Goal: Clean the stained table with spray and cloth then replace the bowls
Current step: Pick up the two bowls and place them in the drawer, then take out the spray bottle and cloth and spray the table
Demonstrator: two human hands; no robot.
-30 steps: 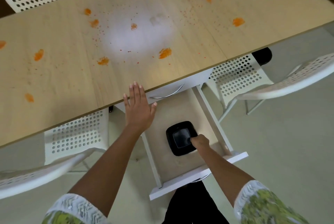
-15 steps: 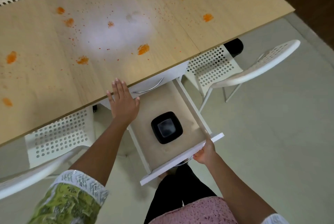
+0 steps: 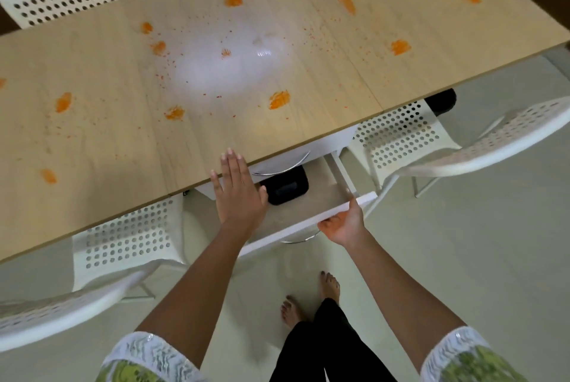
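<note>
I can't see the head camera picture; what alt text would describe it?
A person's right hand holds the front of a partly open white drawer containing a black bowl, while the left hand rests flat on the edge of a wooden table marked with orange stains. White perforated chairs stand around it.

Even, bright indoor light from overhead. Strong white glare patch at centre of wooden tabletop (image 3: 123, 110), washing out grain and orange stains (image 3: 279, 99) nearby. Soft, faint shadows under table edge and on pale floor (image 3: 462, 258) below perforated white chairs (image 3: 401, 135). Drawer (image 3: 311, 218) interior dimmer; black bowl (image 3: 287, 189) in shade, detail lost. Wide-angle distortion: table edges bow, chairs stretch toward frame borders. Slight softness overall; sleeves (image 3: 148, 357) at bottom edge blurred. Dark corners at top.
</note>
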